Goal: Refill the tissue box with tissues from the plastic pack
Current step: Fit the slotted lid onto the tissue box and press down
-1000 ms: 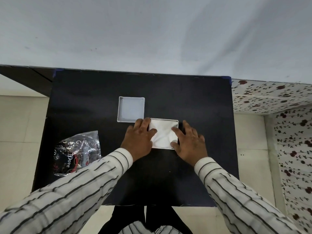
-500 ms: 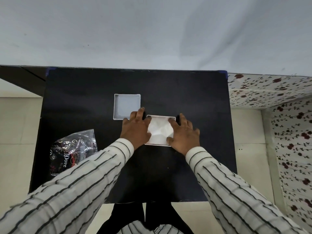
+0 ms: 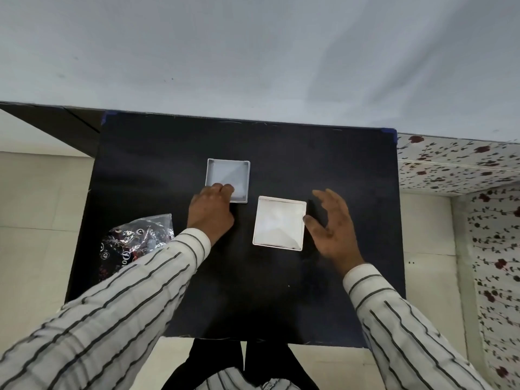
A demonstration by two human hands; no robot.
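Both hands have lifted off the tissue-filled box (image 3: 279, 223) at mid-table: the left hand (image 3: 211, 210) now curls onto the empty lid's (image 3: 228, 180) near corner, the right hand (image 3: 332, 225) hovers released beside the box. With the emptied plastic pack (image 3: 135, 243) lying at the table's left, closing the box looks next.

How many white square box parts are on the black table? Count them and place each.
2. The empty part lies farther back, left hand at its near-left corner. The tissue-filled part lies nearer, just left of the open right hand.

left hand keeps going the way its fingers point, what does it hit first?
The left hand points away from the person; its fingers already sit at the near edge of the empty white tray, so that comes first. Contact itself is unclear.
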